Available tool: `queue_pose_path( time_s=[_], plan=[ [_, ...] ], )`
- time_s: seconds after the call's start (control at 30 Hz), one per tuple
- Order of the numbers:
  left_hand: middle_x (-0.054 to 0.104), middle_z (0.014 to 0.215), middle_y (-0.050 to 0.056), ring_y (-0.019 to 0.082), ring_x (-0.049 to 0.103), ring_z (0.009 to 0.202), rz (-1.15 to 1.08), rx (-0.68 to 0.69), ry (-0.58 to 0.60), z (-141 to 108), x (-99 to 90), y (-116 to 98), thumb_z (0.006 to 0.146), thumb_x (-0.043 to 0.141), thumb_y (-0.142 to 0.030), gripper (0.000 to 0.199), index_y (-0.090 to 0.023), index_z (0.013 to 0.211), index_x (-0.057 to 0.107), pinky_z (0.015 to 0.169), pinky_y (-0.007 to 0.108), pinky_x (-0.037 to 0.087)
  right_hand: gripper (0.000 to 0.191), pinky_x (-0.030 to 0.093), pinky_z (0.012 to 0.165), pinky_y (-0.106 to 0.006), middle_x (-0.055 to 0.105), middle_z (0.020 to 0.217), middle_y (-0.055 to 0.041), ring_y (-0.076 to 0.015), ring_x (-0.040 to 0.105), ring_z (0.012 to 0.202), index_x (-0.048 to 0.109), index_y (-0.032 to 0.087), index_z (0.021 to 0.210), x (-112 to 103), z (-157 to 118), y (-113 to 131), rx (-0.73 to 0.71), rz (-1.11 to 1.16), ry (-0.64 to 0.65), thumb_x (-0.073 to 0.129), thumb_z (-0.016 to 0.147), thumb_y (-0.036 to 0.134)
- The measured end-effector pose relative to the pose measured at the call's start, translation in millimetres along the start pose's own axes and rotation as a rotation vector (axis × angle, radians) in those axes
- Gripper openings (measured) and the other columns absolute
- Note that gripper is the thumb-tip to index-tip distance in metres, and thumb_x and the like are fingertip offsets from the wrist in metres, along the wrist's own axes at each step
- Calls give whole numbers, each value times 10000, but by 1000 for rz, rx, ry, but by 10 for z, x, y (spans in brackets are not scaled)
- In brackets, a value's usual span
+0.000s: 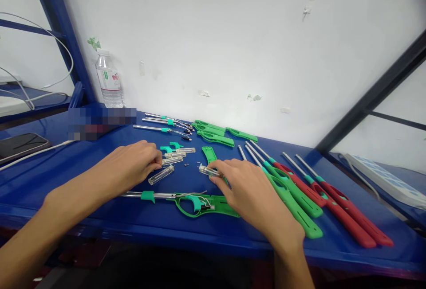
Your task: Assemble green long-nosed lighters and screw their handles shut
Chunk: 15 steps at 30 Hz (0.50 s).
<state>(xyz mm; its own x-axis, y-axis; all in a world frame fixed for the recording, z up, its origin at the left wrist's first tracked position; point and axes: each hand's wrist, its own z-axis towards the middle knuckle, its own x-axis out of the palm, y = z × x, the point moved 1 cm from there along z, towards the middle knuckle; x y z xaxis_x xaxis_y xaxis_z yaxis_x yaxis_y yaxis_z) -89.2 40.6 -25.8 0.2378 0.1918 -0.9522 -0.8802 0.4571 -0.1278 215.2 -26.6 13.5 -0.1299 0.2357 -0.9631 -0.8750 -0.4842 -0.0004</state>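
Note:
My right hand [236, 178] pinches a clear lighter fuel tank [207, 170] between thumb and fingers, above the blue table. My left hand [141, 158] is closed, its fingertips beside several loose clear tanks [161, 175]; whatever it may hold is hidden. Two teal triggers [175, 145] lie just beyond those tanks. In front of both hands rests an opened green lighter shell [222, 205], with a metal tube [163, 195], a teal trigger and wires laid in it. A short green cover piece [209, 154] lies behind the tank in my right hand.
Metal tubes with wires [151, 128] and green shell halves [214, 138] lie along the back. Red and green long lighters [346, 218] are at the right. A water bottle [109, 80] stands against the wall. A phone [23, 145] and white cable are at the left.

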Motion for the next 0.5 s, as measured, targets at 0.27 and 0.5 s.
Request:
queue_pose_path(
  time_s=[0.27,0.5],
  plan=[
    [724,850,76,302,688,842,62,-19,85,72,-10,-35,1029,544,-285,249,-276,837,701,602,370,341,183,503,776,-414,827,1045,-32,-302,785,964,780,255,1285,-15,-16,3,0,-2,0,701,1120,245],
    [711,913,69,278,646,778,17,20,2,-39,-95,-90,1098,455,-411,295,-280,911,643,671,388,364,180,508,783,-402,831,1060,-42,-296,789,977,780,251,1281,-11,-10,-1,-1,-5,-2,696,1123,246]
  ],
)
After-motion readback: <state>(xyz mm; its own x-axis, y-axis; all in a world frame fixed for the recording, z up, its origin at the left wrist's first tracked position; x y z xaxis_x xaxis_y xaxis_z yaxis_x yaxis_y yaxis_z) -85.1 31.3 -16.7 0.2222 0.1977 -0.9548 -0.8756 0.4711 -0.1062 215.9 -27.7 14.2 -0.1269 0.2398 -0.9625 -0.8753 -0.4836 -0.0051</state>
